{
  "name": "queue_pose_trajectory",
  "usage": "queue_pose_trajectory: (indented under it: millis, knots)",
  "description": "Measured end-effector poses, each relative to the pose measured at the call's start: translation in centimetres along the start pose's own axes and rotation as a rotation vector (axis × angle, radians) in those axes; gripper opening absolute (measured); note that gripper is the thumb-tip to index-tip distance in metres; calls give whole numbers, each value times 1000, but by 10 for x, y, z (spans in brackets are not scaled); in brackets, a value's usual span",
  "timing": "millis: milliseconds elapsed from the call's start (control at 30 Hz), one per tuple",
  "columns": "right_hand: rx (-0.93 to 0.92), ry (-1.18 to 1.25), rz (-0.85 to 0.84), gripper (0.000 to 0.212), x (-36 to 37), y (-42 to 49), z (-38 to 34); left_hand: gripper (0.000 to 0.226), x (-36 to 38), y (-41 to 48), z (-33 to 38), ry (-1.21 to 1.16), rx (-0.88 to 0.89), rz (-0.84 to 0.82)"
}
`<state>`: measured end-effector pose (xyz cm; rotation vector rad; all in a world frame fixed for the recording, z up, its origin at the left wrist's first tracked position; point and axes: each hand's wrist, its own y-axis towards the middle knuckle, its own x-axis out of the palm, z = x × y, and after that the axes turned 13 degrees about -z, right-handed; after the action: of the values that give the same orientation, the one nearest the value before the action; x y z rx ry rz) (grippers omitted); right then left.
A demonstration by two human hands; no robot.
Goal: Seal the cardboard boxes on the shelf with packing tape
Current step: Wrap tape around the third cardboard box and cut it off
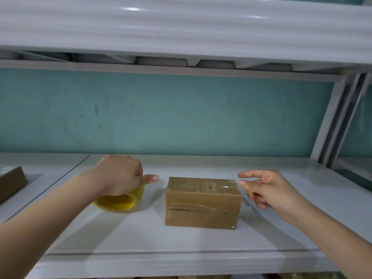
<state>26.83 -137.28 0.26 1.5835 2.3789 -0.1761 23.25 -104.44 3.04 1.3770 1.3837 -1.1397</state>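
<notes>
A small brown cardboard box stands in the middle of the white shelf, with clear tape across its top and front. Left of it lies a yellowish roll of packing tape on the shelf. My left hand rests on top of the roll with its fingers curled around it and the thumb pointing toward the box. My right hand hovers just right of the box's top right corner, fingers apart and holding nothing, fingertips almost at the box's edge.
Another cardboard box sits at the far left edge of the shelf. An upper shelf hangs low overhead. A teal wall closes the back, and grey metal uprights stand at the right.
</notes>
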Motion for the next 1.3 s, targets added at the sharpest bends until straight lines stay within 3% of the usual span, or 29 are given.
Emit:
queue_pose_trajectory:
  millis: [267, 433, 567, 700, 733, 800, 833, 867, 933, 1000, 1067, 1200, 1300]
  knots:
    - [77, 316, 17, 10, 25, -7, 21, 55, 11, 6, 36, 235, 12, 77]
    - [45, -274, 101, 22, 40, -5, 23, 45, 6, 17, 49, 239, 28, 40]
    - [130, -429, 33, 16, 36, -4, 19, 47, 2, 20, 43, 210, 39, 15]
    - [213, -830, -29, 49, 26, -13, 19, 55, 1, 19, 41, 184, 26, 7]
    - [192, -888, 20, 56, 21, -12, 15, 56, 1, 19, 41, 185, 26, 14]
    - [-61, -986, 223, 56, 13, -8, 3, 57, 1, 18, 41, 189, 28, 27]
    - [-183, -1041, 207, 58, 14, -7, -6, 57, 1, 17, 41, 185, 28, 27]
    - [-226, -1092, 73, 71, 21, -6, -15, 56, 1, 17, 42, 178, 29, 19]
    - [-94, -1159, -277, 110, 43, -6, -24, 56, -1, 17, 42, 157, 32, -11]
    - [60, -1279, -420, 126, 49, 0, -33, 56, -4, 17, 42, 146, 29, -33]
    - [56, -1390, -442, 125, 51, 8, -43, 57, -3, 17, 44, 139, 33, -38]
    - [-119, -1396, -499, 123, 86, 20, -44, 55, -3, 17, 50, 146, 39, -15]
    - [-269, -1278, -442, 103, 103, 35, -41, 53, -1, 15, 50, 114, 52, 23]
